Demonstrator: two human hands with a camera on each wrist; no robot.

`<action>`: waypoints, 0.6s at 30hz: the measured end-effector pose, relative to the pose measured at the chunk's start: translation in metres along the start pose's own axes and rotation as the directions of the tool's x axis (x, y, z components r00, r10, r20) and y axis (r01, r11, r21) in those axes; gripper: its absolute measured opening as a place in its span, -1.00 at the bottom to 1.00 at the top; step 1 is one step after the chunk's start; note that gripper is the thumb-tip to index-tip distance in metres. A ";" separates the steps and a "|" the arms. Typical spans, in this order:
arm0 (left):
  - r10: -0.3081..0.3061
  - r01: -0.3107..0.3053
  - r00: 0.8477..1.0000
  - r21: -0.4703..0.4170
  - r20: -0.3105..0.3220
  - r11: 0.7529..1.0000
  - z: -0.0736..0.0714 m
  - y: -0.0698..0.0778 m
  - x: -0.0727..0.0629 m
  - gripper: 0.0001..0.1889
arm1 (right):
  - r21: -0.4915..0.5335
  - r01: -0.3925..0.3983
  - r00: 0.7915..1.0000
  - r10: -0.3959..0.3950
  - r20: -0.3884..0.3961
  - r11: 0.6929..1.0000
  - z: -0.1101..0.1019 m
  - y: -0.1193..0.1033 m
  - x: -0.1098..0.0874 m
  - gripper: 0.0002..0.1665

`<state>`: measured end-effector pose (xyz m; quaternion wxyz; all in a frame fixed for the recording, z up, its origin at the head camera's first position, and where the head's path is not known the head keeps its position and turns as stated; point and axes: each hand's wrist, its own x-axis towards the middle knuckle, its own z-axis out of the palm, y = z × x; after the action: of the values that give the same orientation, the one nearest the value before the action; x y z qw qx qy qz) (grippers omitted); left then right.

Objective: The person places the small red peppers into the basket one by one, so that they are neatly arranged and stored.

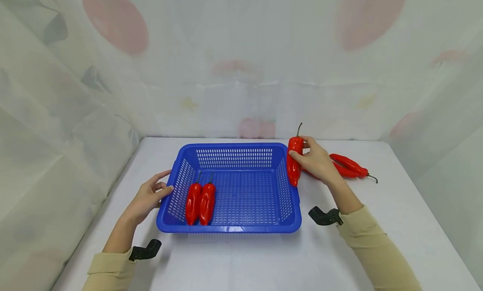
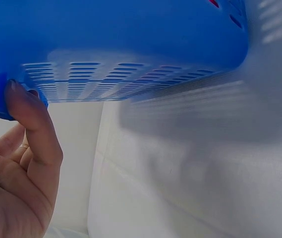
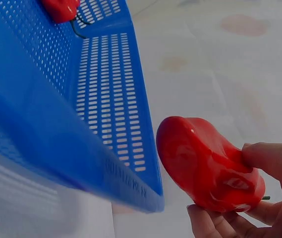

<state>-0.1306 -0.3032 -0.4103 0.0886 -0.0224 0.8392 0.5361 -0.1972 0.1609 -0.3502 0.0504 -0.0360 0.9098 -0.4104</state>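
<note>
A blue plastic basket with slotted walls stands on the table. My left hand pinches its left rim, thumb on top; in the left wrist view, a finger bends against the rim. Two red peppers lie side by side inside, at the left, stems toward the back. My right hand holds another red pepper between thumb and fingers, stem up, over the right rim. The right wrist view shows this held pepper just outside the basket wall.
More red peppers lie on the white table right of the basket, partly hidden by the right hand. A pale patterned curtain hangs behind the table and at both sides.
</note>
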 end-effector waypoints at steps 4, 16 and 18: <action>-0.003 0.003 1.000 0.004 -0.001 1.000 0.000 0.000 0.000 -0.33 | 0.038 0.024 0.999 -0.025 0.026 0.999 0.009 -0.008 0.004 -0.17; -0.013 0.013 1.000 0.001 -0.001 1.000 -0.001 -0.003 0.001 -0.33 | 0.078 0.067 0.994 -0.073 0.085 0.995 0.035 -0.026 0.010 -0.19; -0.012 0.012 1.000 0.002 0.000 1.000 -0.001 -0.003 0.001 -0.33 | 0.082 0.072 0.992 -0.080 0.095 0.994 0.039 -0.029 0.011 -0.19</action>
<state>-0.1312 -0.3048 -0.4127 0.0919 -0.0274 0.8395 0.5348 -0.2029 0.1115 -0.3552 0.0808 -0.0887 0.8874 -0.4451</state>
